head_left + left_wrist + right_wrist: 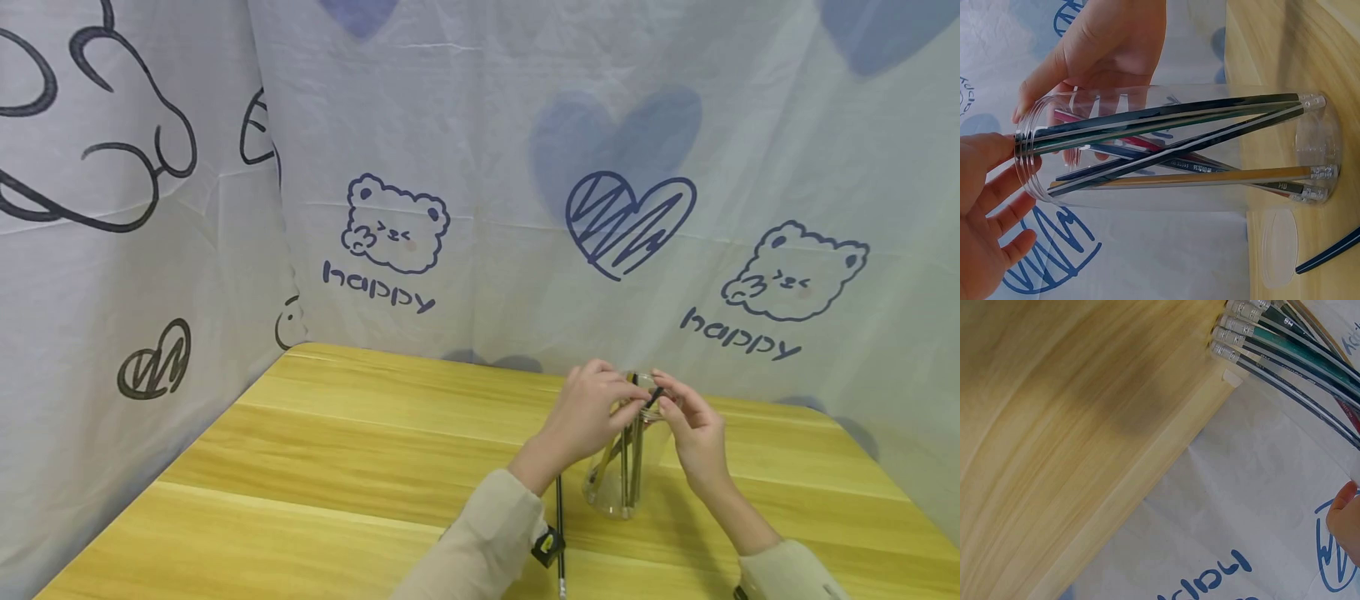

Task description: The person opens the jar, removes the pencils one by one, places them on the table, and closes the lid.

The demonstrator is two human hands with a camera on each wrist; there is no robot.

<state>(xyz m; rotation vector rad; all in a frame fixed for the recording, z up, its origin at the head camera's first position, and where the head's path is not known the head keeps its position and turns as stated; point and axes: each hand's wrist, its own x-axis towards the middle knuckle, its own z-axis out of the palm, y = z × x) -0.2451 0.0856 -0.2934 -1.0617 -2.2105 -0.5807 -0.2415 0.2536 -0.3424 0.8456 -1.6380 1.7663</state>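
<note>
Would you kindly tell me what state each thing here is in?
Clear jar: open, mouth up, on the table.
Pencils in the jar: leaning, eraser ends down.
Loose pencil: lying on the table.
Clear disc, perhaps a lid: lying flat.
Left hand: fingertips at the pencils' upper ends; grip unclear.
Right hand: holding the jar's rim.

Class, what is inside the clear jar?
A yellow pencil, a red pencil and several dark pencils. They cross, so parts of those behind are covered; the exact count is unclear.

One jar (1210, 200) is logged, with at least five pencils (1210, 179) counted inside. Beside the jar, one loose pencil (560, 502) and one clear disc (1280, 250) are noted.
</note>
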